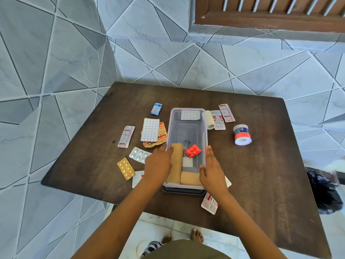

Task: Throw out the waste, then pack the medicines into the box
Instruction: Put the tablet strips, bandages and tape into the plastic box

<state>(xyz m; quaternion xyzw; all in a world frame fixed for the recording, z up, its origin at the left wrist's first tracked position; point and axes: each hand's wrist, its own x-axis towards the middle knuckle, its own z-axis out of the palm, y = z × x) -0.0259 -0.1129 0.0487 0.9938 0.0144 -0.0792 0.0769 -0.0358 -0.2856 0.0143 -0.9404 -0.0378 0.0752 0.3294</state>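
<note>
White tape roll [242,134] reading "ADHESIVE TAPE", clear box [187,131], flat hands alongside

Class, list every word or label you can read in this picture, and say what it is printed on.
"HESIVE TAPE": on the tape roll, first letters hidden round the curve.
Red-and-white pill strips: print too small to read.
Crumpled orange wrapper: print blurred.

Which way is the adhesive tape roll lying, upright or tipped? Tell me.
Tipped on its side: the white, blue and red adhesive tape roll lies on the dark wooden table, its open core facing the camera.
</note>
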